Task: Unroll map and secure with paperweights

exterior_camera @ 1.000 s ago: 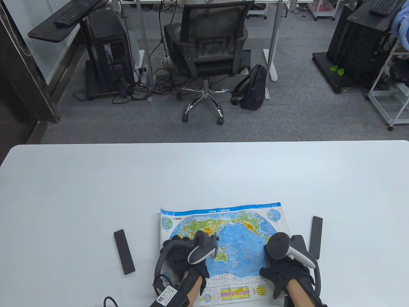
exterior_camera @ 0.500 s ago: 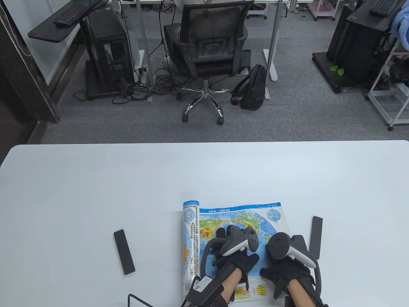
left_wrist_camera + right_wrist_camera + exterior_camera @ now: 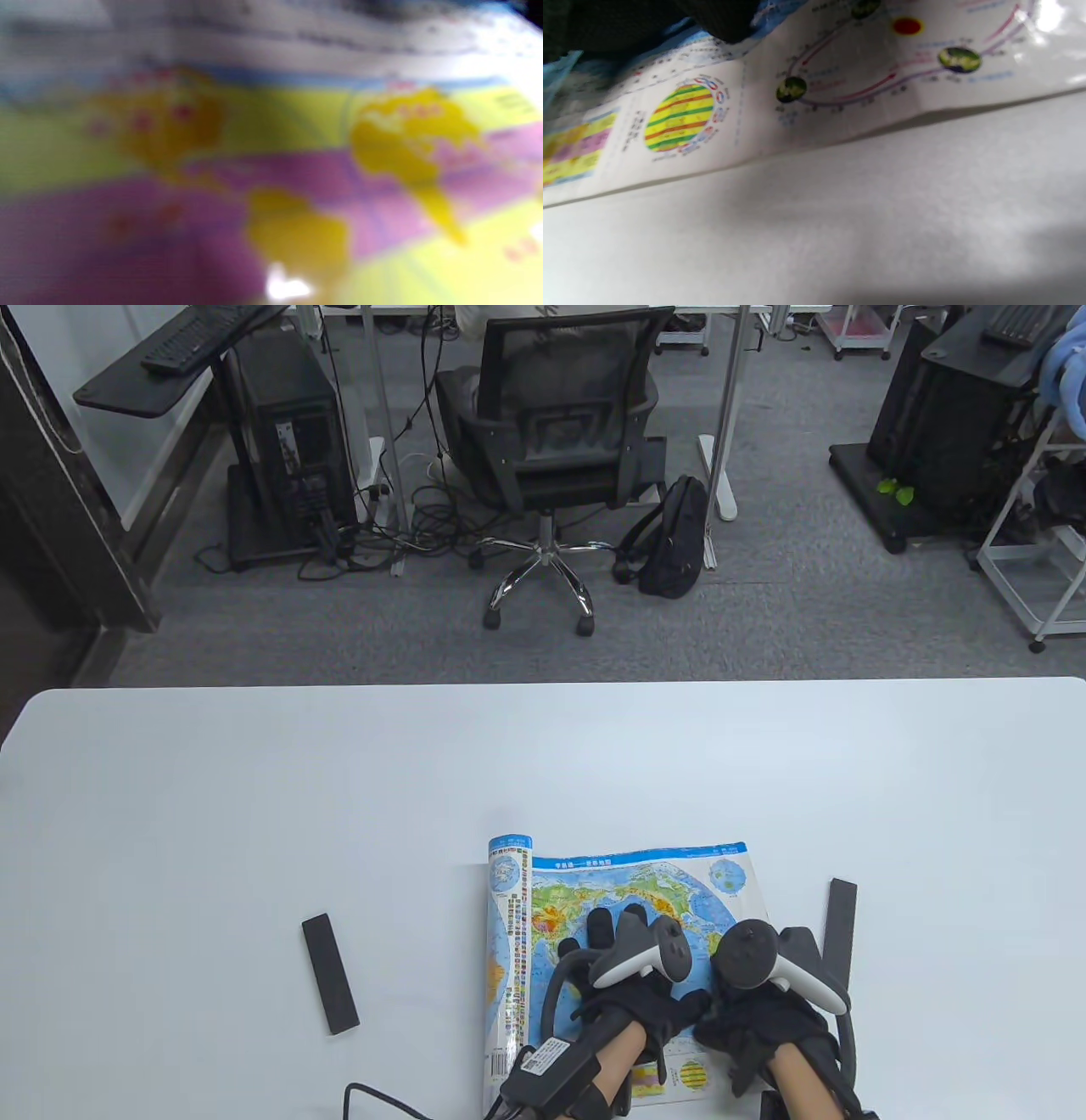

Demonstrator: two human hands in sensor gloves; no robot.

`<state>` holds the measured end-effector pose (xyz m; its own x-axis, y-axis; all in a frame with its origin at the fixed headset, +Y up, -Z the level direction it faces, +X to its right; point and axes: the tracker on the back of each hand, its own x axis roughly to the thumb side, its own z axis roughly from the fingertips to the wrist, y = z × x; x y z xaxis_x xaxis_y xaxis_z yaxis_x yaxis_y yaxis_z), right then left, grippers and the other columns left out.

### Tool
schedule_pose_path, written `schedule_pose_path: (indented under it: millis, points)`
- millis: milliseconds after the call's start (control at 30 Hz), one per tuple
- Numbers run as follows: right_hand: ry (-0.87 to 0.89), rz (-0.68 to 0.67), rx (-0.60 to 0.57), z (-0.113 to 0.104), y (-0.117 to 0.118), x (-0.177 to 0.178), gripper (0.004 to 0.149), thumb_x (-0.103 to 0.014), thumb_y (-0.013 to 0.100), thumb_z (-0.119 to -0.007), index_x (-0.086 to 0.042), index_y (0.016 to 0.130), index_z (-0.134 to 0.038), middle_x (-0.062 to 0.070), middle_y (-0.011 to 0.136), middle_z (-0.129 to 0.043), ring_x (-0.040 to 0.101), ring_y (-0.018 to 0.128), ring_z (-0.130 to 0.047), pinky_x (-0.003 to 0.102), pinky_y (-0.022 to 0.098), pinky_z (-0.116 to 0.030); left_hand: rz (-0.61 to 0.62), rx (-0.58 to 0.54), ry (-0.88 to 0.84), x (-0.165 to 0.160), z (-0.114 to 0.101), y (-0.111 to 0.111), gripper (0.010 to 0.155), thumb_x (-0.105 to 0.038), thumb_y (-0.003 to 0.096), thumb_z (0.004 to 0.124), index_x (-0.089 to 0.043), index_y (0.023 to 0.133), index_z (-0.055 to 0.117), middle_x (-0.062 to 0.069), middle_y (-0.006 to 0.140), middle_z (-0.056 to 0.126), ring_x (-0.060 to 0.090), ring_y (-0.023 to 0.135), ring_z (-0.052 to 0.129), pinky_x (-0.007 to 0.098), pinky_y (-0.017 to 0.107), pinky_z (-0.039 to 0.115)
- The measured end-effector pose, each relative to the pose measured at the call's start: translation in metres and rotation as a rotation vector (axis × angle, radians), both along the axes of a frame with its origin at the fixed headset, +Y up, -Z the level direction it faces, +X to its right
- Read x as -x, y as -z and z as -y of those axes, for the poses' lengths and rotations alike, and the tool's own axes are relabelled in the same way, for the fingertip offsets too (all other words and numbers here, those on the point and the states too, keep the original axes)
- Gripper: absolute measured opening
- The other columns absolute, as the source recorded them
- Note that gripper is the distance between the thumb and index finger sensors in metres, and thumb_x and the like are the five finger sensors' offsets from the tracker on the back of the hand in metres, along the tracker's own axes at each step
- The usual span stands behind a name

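The world map (image 3: 679,891) lies at the table's near edge. Its right part is flat; its left part is curled into a roll (image 3: 507,950). My left hand (image 3: 611,929) rests palm down on the map's middle with the fingers spread, just right of the roll. My right hand (image 3: 747,1027) presses on the map's right part, close beside the left hand. Two black bar paperweights lie on the table, one left of the map (image 3: 329,974) and one right of it (image 3: 838,933). The left wrist view shows the map (image 3: 297,182) blurred. The right wrist view shows its near edge (image 3: 806,118).
The white table (image 3: 254,814) stretches wide to the left, right and far side of the map. A cable (image 3: 399,1099) trails from my left wrist at the near edge. An office chair (image 3: 551,432) stands on the floor beyond the table.
My left hand has moved right from the map's left part to its middle. The freed left part has curled back into a roll. My right hand has stayed on the map.
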<state>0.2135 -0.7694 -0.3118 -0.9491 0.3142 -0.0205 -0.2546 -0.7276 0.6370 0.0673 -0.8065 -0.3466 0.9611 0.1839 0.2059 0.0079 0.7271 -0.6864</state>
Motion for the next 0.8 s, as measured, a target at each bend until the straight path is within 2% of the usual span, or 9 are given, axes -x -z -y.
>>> schedule_pose_path:
  millis: [100, 433, 567, 667, 733, 800]
  points:
    - [-0.019, -0.010, -0.011, -0.001, 0.000, 0.000, 0.079, -0.030, 0.055, -0.074, -0.006, 0.103, -0.016, 0.037, 0.097, 0.001, 0.063, 0.082, -0.005, 0.073, 0.057, -0.022, 0.017, -0.014, 0.057, -0.002, -0.002, 0.000, 0.082, -0.083, 0.0433, 0.031, -0.043, 0.091, -0.022, 0.006, 0.097, -0.033, 0.047, 0.086, -0.023, 0.076, 0.053, 0.005]
    - [0.040, 0.004, -0.050, -0.013, 0.002, -0.007, 0.076, -0.027, 0.055, -0.074, -0.005, 0.103, -0.021, 0.035, 0.100, -0.004, 0.061, 0.084, -0.006, 0.073, 0.056, -0.021, -0.003, 0.018, 0.015, 0.000, 0.000, 0.000, 0.083, -0.083, 0.0439, 0.033, -0.044, 0.091, -0.022, 0.004, 0.095, -0.036, 0.045, 0.084, -0.027, 0.075, 0.051, 0.000]
    - [0.124, -0.014, -0.101, -0.043, -0.001, -0.011, 0.073, -0.027, 0.055, -0.074, -0.005, 0.104, -0.025, 0.035, 0.102, -0.007, 0.062, 0.085, -0.009, 0.073, 0.056, -0.022, 0.005, 0.010, 0.012, 0.001, 0.000, 0.001, 0.082, -0.083, 0.0438, 0.034, -0.045, 0.092, -0.021, 0.004, 0.096, -0.035, 0.045, 0.084, -0.026, 0.075, 0.051, 0.001]
    - [0.213, 0.044, -0.170, -0.071, -0.006, -0.022, 0.068, -0.029, 0.057, -0.071, -0.003, 0.106, -0.032, 0.037, 0.100, -0.004, 0.063, 0.083, -0.005, 0.074, 0.054, -0.018, 0.004, 0.016, 0.013, 0.001, 0.000, 0.000, 0.082, -0.083, 0.0437, 0.034, -0.045, 0.092, -0.021, 0.004, 0.095, -0.035, 0.045, 0.084, -0.027, 0.075, 0.051, 0.000]
    - [0.253, 0.100, -0.243, -0.084, -0.008, -0.036, 0.068, -0.029, 0.059, -0.068, -0.004, 0.106, -0.025, 0.037, 0.099, 0.002, 0.062, 0.082, 0.001, 0.074, 0.054, -0.014, 0.002, 0.013, 0.011, 0.002, 0.000, 0.000, 0.083, -0.083, 0.0436, 0.034, -0.045, 0.092, -0.021, 0.004, 0.096, -0.035, 0.045, 0.084, -0.027, 0.075, 0.051, 0.000]
    - [0.293, 0.183, -0.291, -0.086, -0.007, -0.051, 0.072, -0.029, 0.060, -0.065, -0.005, 0.103, -0.012, 0.035, 0.095, 0.011, 0.061, 0.079, 0.009, 0.073, 0.052, -0.008, 0.002, 0.015, 0.011, 0.001, 0.000, 0.000, 0.083, -0.083, 0.0437, 0.034, -0.045, 0.092, -0.021, 0.004, 0.095, -0.035, 0.045, 0.084, -0.027, 0.075, 0.051, 0.000]
